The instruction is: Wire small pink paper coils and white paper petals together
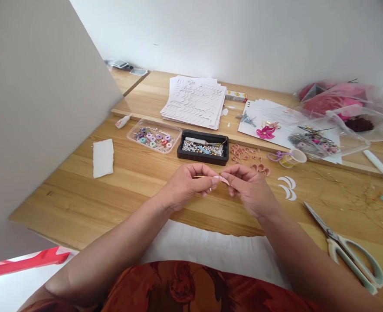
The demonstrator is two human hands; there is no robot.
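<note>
You are in a small craft room (it looks like a home workshop for paper crafts). The wooden table shows it best. On the table sit stacks of cut paper, a clear tray of small colored rings, and big scissors. Behind the table is a white wall.

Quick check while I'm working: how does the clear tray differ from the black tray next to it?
The clear tray is see-through plastic, while the black tray is opaque. The clear tray holds coloured rings; the black tray holds white beads and a slim tool. The clear tray sits left of the black tray in this view. Both are open, with no lids, on the wooden table.
</note>
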